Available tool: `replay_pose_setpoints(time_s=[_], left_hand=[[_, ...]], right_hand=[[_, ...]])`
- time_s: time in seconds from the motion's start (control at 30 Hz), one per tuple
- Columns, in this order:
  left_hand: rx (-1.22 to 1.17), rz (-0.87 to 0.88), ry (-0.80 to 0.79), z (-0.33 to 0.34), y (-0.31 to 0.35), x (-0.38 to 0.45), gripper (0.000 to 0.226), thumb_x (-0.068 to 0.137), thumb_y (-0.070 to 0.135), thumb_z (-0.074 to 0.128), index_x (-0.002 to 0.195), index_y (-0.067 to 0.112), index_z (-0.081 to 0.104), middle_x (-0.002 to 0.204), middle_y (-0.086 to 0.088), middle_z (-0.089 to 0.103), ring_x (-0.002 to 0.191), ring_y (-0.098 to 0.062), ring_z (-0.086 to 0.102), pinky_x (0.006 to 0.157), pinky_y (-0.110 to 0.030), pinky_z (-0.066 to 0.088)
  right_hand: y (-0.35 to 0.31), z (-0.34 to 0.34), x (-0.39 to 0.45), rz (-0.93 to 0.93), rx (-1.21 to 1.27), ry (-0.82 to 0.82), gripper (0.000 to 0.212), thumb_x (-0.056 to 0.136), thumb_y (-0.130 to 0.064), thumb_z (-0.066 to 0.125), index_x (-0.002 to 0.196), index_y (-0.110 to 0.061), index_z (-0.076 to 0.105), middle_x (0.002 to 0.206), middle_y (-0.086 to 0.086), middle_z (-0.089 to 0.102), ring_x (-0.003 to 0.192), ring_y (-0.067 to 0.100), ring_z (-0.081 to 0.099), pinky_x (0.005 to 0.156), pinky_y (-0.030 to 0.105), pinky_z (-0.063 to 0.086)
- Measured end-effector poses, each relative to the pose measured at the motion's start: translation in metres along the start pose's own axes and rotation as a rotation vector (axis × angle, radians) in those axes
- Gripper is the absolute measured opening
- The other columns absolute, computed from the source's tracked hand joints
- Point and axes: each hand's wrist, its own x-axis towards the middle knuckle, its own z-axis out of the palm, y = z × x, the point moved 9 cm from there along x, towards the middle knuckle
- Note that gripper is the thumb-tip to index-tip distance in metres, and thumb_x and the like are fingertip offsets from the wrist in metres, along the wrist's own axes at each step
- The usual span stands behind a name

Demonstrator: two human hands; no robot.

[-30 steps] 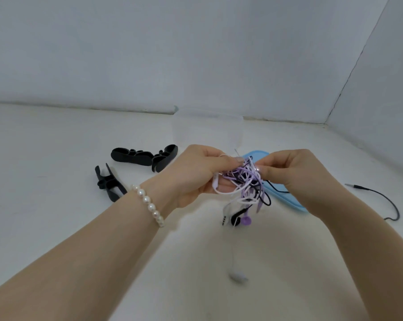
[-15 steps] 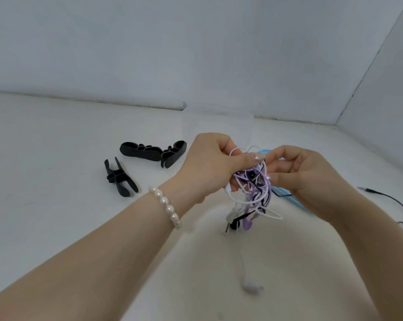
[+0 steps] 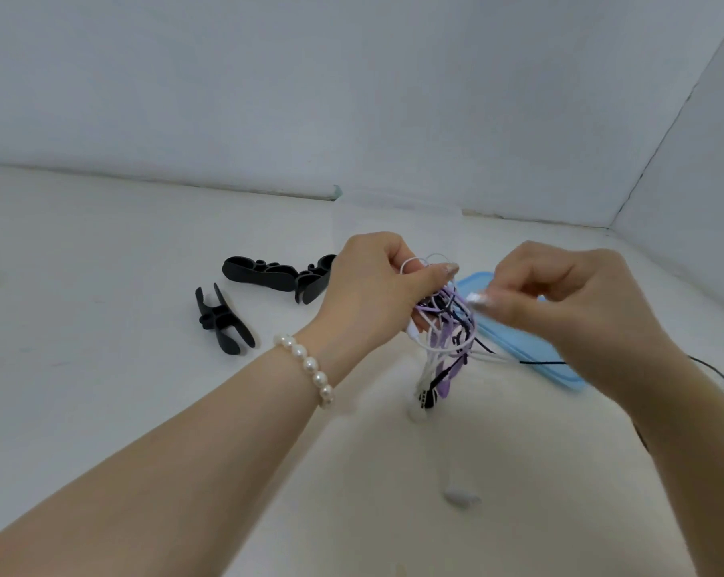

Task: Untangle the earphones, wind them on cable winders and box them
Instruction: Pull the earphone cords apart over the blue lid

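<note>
The left hand point(image 3: 372, 285) held the tangled earphones point(image 3: 445, 331) above the white counter point(image 3: 102, 368), its grip curled round the top of the bundle. The right hand point(image 3: 560, 297) pinched a strand just beside it. Three black cable winders point(image 3: 277, 276) lay to the left, well apart from the near edge. A blue lid point(image 3: 518, 343) lay behind the right hand, near the wall corner.
</note>
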Motion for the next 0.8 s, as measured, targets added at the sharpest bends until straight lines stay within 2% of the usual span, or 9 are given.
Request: replay_pose_setpoints(time_s=[0.1,0.23,0.33,0.4,0.53,0.6,0.67,0.73,0.8], left_hand=[[0.035,-0.009,0.023,-0.004,-0.002,0.001,0.039,0.072,0.028,0.079,0.055,0.015,0.047,0.049,0.001,0.052,0.044,-0.015,0.052,0.048,-0.025,0.043],[0.003,-0.044,0.011,-0.003,-0.010,0.004,0.037,0.072,0.025,0.080,0.058,0.012,0.049,0.058,-0.013,0.060,0.045,-0.023,0.060,0.046,-0.031,0.051],[-0.035,-0.067,0.011,-0.002,-0.014,0.005,0.036,0.073,0.024,0.079,0.059,0.010,0.049,0.057,-0.013,0.060,0.042,-0.023,0.060,0.043,-0.027,0.048],[-0.023,-0.056,0.006,-0.001,-0.013,0.004,0.036,0.073,0.025,0.079,0.059,0.011,0.049,0.053,-0.008,0.058,0.040,-0.019,0.057,0.042,-0.024,0.045],[-0.024,-0.047,-0.007,0.004,-0.011,0.002,0.035,0.073,0.021,0.079,0.059,0.010,0.049,0.050,-0.001,0.053,0.038,-0.011,0.055,0.040,-0.023,0.045],[-0.077,-0.068,-0.016,0.003,-0.013,0.005,0.034,0.075,0.017,0.078,0.060,0.007,0.048,0.050,-0.004,0.054,0.038,-0.013,0.057,0.039,-0.023,0.047],[-0.160,-0.122,-0.021,0.002,-0.018,0.008,0.034,0.077,0.015,0.075,0.061,0.006,0.047,0.048,-0.005,0.055,0.038,-0.014,0.058,0.038,-0.022,0.048],[-0.230,-0.172,-0.032,0.002,-0.022,0.009,0.034,0.078,0.014,0.074,0.059,0.006,0.047,0.043,-0.001,0.056,0.038,-0.014,0.058,0.039,-0.022,0.049],[-0.229,-0.166,-0.051,0.004,-0.020,0.009,0.033,0.077,0.013,0.074,0.059,0.005,0.048,0.041,0.000,0.055,0.036,-0.014,0.056,0.038,-0.021,0.047]], right_hand=[[0.000,0.019,0.001,-0.014,-0.256,-0.058,0.020,0.052,-0.035,0.087,0.049,-0.031,0.068,0.061,-0.005,0.054,0.059,0.008,0.045,0.054,0.014,0.030],[0.007,0.010,0.004,-0.003,-0.202,-0.034,0.026,0.068,-0.015,0.079,0.053,-0.032,0.065,0.059,-0.010,0.056,0.056,0.003,0.047,0.054,0.011,0.032],[0.008,0.005,0.004,0.043,-0.117,-0.005,0.017,0.065,-0.018,0.080,0.057,-0.022,0.066,0.053,-0.010,0.053,0.048,0.002,0.042,0.049,0.009,0.032],[0.012,0.010,0.004,0.064,-0.164,-0.012,0.013,0.060,-0.026,0.082,0.058,-0.026,0.069,0.055,-0.012,0.053,0.050,0.003,0.042,0.049,0.011,0.031],[0.011,0.020,0.004,0.002,-0.327,-0.073,0.027,0.070,-0.016,0.078,0.056,-0.034,0.064,0.067,-0.008,0.055,0.061,0.000,0.048,0.058,0.011,0.033],[0.011,0.010,0.006,0.013,-0.151,-0.041,0.026,0.073,-0.008,0.076,0.058,-0.026,0.065,0.067,-0.001,0.058,0.057,0.003,0.050,0.059,0.010,0.034],[0.017,0.001,0.007,0.064,0.178,-0.012,0.021,0.070,-0.005,0.076,0.058,-0.020,0.066,0.065,0.000,0.061,0.059,0.009,0.051,0.061,0.015,0.038],[0.023,0.009,0.007,0.139,0.538,-0.073,0.017,0.059,-0.006,0.076,0.054,-0.017,0.064,0.065,-0.001,0.058,0.063,0.013,0.048,0.060,0.019,0.035],[0.027,0.021,0.005,0.224,0.754,-0.139,0.016,0.043,-0.011,0.074,0.048,-0.016,0.060,0.068,0.006,0.055,0.066,0.018,0.046,0.061,0.025,0.034]])
